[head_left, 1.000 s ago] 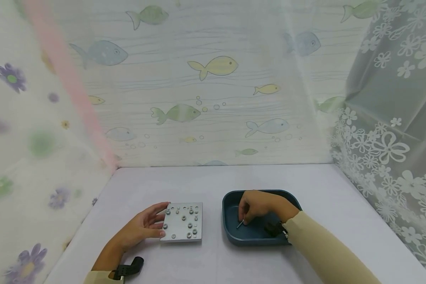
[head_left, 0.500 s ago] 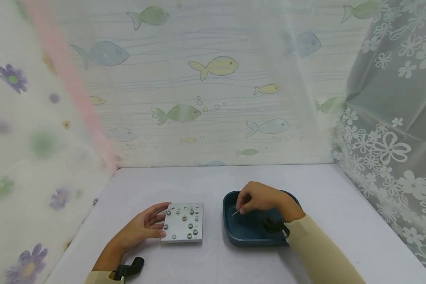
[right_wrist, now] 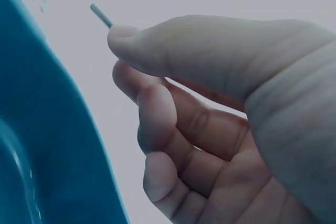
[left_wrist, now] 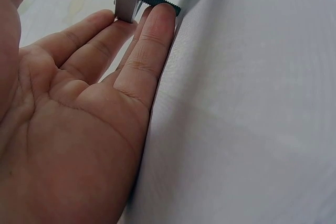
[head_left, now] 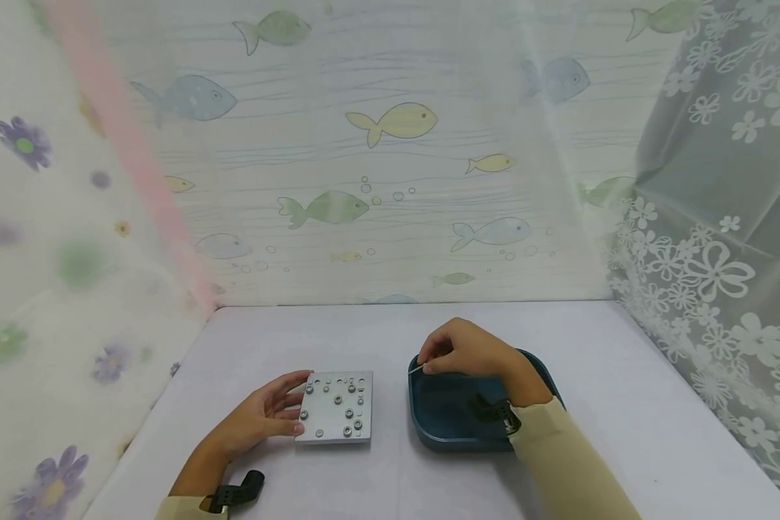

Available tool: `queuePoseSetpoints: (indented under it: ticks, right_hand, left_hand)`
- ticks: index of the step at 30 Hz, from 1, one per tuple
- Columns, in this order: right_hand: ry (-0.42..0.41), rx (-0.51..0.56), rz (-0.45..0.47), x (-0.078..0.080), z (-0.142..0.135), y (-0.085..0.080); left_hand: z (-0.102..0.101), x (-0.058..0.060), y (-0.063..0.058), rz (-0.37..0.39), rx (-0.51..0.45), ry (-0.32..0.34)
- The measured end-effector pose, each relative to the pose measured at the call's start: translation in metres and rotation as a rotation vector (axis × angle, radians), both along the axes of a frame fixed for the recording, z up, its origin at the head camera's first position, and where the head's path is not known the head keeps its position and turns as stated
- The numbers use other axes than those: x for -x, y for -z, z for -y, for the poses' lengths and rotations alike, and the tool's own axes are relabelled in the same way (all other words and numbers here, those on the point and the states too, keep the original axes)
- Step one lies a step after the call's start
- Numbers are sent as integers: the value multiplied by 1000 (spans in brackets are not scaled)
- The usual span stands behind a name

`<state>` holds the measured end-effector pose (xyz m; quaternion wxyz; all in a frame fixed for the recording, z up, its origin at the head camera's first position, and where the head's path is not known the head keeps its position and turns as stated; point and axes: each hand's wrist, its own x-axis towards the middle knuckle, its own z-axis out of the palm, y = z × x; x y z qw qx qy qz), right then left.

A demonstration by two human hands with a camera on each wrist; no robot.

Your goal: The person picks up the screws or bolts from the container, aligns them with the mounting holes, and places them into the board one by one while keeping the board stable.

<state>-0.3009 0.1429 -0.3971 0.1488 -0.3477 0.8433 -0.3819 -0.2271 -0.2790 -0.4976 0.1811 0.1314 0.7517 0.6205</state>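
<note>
A square silver metal plate (head_left: 328, 422) with several socket-head screws and small holes lies flat-side up on the table. My left hand (head_left: 260, 419) holds its left side, thumb at the near corner and index finger at the far one. In the left wrist view, a threaded screw shank (left_wrist: 160, 2) sticks out beneath the plate beside my fingertips. My right hand (head_left: 464, 350) pinches a thin metal pin (right_wrist: 101, 15) between thumb and fingertips; its other fingers curl toward the palm. The pin is over the left rim of the dark blue tray (head_left: 461, 440).
White cloth covers the table (head_left: 390, 332). The tray stands right of the plate, with a gap between them. Behind the table hangs a fish-print curtain (head_left: 390, 253), and patterned sheets flank both sides.
My right hand has risen out of the tray and moved left and away from me to its left rim, carrying the pin. The left hand and plate stay put.
</note>
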Motion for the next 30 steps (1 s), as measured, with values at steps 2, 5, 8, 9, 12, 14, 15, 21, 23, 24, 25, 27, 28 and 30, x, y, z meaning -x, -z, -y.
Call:
queuePoseSetpoints:
  ticks: [2,5,8,9,12,14,15,21,23,24,25,27,28,30]
  right_hand:
    - [17,19,1,-1,4,-1]
    - [36,50,-6,-3,10,0]
    - [48,78,-17,-5,16,-1]
    - [51,86,-22,-6,18,-1]
    - [58,113,-33,-7,24,-2]
    - [60,131,-40,-8,28,-3]
    - [62,139,-43,-8,30,-2]
    - [79,197,-19,-8,41,0]
    - [89,211,-10,-8,44,2]
    - [93,216,-9,-9,46,3]
    - [99,219,-11,-9,47,3]
    - [112,219,-13,-10,51,6]
    - [120,217,-12,-11,53,7]
    - [139,206,-16,-12,57,9]
  left_hand:
    - [0,0,0,2,-6,0]
    - [0,0,1,2,-10,4]
    - [-1,0,0,7,-13,6]
    - [-1,0,0,9,-13,6]
    - [-2,-1,-2,14,-9,1]
    - [-2,-2,-3,17,-5,-2]
    - [-1,-2,-3,18,-4,-3]
    - [-1,-2,-2,10,4,-1]
    - [-1,-1,-2,9,4,-2]
    - [-1,-1,-2,8,4,-3]
    - [-1,-1,-2,7,4,-5]
    - [-1,-1,-3,5,0,-7]
    - [-1,-1,-3,5,1,-9]
    - [-1,-2,-4,5,1,-9]
